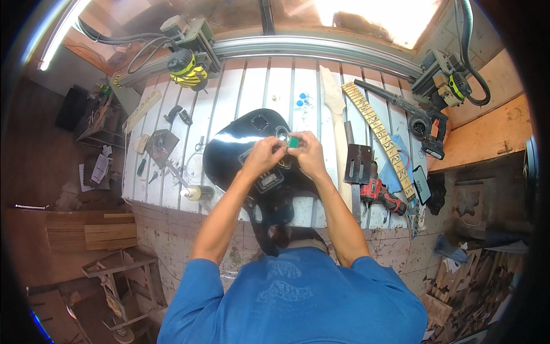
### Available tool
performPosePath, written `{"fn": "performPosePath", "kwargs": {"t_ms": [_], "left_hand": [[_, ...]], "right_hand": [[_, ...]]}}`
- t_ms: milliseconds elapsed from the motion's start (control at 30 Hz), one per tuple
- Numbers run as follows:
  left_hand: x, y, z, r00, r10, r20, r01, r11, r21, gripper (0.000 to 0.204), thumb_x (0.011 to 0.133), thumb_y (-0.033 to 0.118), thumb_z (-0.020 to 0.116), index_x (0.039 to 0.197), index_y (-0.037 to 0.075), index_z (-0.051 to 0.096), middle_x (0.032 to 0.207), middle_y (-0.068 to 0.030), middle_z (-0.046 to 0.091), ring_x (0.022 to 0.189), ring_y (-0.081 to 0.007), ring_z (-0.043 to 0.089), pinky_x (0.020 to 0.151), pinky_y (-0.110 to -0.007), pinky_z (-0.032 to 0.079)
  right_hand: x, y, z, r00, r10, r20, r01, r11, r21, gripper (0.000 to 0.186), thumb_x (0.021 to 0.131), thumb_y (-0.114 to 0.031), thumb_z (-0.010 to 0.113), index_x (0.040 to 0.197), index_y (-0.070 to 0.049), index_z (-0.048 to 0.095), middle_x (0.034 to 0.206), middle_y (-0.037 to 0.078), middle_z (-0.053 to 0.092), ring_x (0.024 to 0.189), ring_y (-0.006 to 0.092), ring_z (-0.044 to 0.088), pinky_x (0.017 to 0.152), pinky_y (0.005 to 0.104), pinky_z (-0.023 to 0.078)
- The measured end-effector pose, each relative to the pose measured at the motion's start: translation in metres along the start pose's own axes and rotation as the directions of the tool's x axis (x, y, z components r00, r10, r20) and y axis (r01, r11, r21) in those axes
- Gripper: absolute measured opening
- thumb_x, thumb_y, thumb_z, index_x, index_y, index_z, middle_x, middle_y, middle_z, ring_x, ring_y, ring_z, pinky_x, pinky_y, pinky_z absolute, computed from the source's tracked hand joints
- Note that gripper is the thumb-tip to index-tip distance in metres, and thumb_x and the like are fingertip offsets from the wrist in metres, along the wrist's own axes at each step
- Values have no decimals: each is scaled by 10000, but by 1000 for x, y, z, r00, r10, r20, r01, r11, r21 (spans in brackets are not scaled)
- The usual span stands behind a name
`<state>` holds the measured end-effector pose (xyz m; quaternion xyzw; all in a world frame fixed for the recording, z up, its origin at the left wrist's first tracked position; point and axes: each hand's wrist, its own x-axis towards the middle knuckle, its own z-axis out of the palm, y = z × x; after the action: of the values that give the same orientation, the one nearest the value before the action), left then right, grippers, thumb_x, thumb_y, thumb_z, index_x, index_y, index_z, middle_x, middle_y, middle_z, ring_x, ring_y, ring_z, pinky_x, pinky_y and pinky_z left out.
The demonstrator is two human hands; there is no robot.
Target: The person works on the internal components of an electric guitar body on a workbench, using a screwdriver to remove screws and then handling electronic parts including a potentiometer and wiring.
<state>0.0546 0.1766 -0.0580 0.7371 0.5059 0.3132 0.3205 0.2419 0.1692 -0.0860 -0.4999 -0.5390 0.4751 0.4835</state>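
Observation:
A glossy black guitar body [232,146] lies on the white slatted workbench [269,86], with pickup cavities near its middle. Both my hands meet above it. My right hand [308,152] pinches a small green block [293,141] between its fingertips. My left hand [263,153] is closed beside it, its fingers touching a small part I cannot make out, just left of the green block. Both forearms come in from my blue-sleeved shoulders at the lower edge.
A bare wooden guitar neck [334,109] and a fretboard [378,135] lie to the right, with a red cordless drill [381,192], a dark plate [358,162] and a blower [421,123]. A spray bottle [196,192] and small tools lie left. A yellow-black router [188,70] hangs on the gantry rail.

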Motion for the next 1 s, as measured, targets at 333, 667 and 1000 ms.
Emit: {"fn": "performPosePath", "kwargs": {"t_ms": [333, 667, 1000], "left_hand": [[-7, -2, 2, 997, 76, -28, -73, 993, 89, 154, 914, 114, 716, 987, -16, 753, 909, -193, 746, 836, -340, 744, 775, -422, 563], [-2, -5, 6, 1000, 3, -2, -3, 1000, 20, 128, 907, 105, 711, 950, -14, 729, 919, -219, 718, 876, -406, 706, 785, -476, 555], [-8, 0, 6, 999, -52, -2, 52, 997, -53, 126, 907, 89, 720, 963, -24, 733, 880, -202, 732, 799, -354, 727, 748, -436, 570]], "right_hand": [[-8, -8, 0, 999, -30, 33, 34, 993, -111, 450, 771, 143, 777, 1200, 19, 729, 1118, 78, 617, 935, 176, 689, 808, 295, 584], [-13, -8, -5, 996, -40, 79, 50, 991, -124, 452, 771, 140, 790, 1203, 22, 732, 1072, 73, 614, 886, 157, 658, 788, 285, 561], [-5, -12, -7, 996, -70, 62, 78, 986, -146, 454, 764, 146, 776, 1198, 19, 731, 1116, 104, 642, 907, 215, 705, 799, 321, 595]]}}
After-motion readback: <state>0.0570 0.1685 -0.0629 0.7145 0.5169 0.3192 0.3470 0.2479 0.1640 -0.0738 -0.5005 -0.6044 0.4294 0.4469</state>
